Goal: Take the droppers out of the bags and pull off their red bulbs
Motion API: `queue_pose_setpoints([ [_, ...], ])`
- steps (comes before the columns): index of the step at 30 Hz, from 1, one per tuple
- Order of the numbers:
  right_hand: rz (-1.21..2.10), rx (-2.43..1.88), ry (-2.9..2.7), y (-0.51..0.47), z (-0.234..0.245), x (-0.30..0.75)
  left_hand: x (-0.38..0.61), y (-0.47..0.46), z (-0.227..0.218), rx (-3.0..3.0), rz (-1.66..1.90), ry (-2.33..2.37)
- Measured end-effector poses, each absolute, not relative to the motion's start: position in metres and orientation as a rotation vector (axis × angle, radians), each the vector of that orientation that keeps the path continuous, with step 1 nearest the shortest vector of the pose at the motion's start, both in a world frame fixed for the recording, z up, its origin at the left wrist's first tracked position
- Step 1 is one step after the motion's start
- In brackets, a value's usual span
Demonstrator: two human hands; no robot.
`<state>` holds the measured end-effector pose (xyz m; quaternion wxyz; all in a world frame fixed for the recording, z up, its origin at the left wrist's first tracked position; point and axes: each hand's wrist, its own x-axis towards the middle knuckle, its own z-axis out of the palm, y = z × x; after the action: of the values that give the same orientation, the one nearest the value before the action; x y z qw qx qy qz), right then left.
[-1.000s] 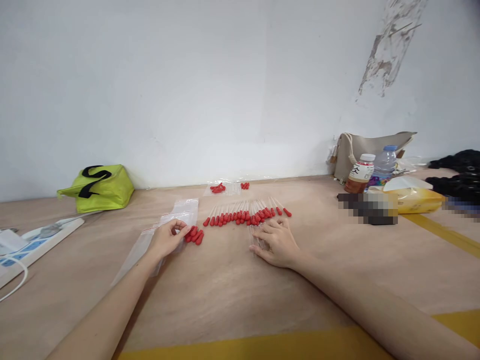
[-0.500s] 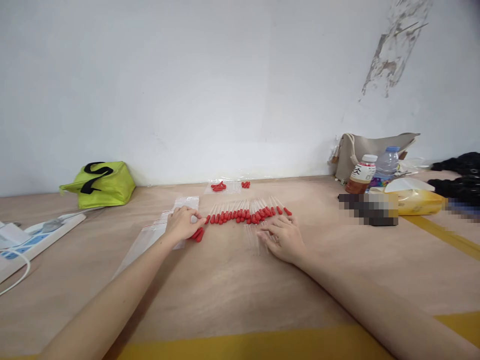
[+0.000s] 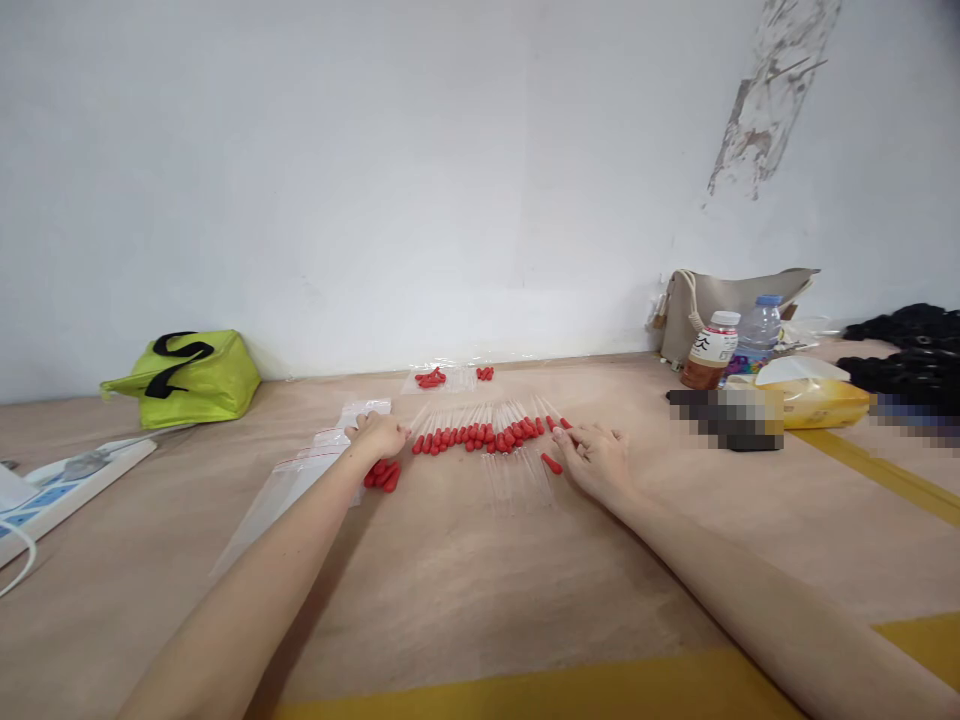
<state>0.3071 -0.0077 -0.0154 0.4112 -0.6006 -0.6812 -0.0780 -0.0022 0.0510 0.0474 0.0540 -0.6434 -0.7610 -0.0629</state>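
Thin clear droppers with red rubber bulbs lie in an uneven row of droppers (image 3: 480, 434), stems pointing toward the wall. My left hand (image 3: 377, 436) is at the row's left end, fingertips pinched where a dropper stem ends; its bulb is hidden by the fingers. Below that hand sits a small pile of red bulbs (image 3: 382, 476), beside overlapping clear zip bags (image 3: 300, 472). My right hand (image 3: 598, 460) rests at the right end, fingers loosely spread near the last bulbs. A separate red bulb (image 3: 551, 463) lies just left of it, beside bare clear tubes (image 3: 517, 482).
A clear bag with red bulbs (image 3: 431, 378) lies by the wall. To the left are a lime-green bag (image 3: 199, 378) and a power strip (image 3: 75, 485). At right stand a tea bottle (image 3: 711, 352), a water bottle (image 3: 763, 325), a beige bag (image 3: 686, 315) and a yellow tissue pack (image 3: 825, 402).
My right hand has drawn back to the right from the clear tubes, uncovering a red bulb. The left fingers have shifted up off the red pile, onto the row's leftmost dropper.
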Motion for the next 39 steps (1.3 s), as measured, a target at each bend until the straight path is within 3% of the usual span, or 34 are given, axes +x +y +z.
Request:
queue_pose_setpoints([
  [6, -0.293, -1.288, -1.699, -0.014, -0.017, 0.3, 0.003, 0.003, 0.057, -2.118, -0.389, -1.885],
  [13, -0.372, -1.017, -2.046, -0.039, -0.005, 0.282, 0.026, -0.05, -0.007, -2.589, -0.829, -1.353],
  [18, -0.396, -0.818, -2.212, -0.047, -0.009, 0.263, 0.038, -0.06, -0.019, -2.676, -0.984, -1.191],
  [39, -0.328, -0.656, -2.341, -0.051, -0.01, 0.256, 0.035, -0.061, -0.005, -2.722, -0.787, -1.049],
])
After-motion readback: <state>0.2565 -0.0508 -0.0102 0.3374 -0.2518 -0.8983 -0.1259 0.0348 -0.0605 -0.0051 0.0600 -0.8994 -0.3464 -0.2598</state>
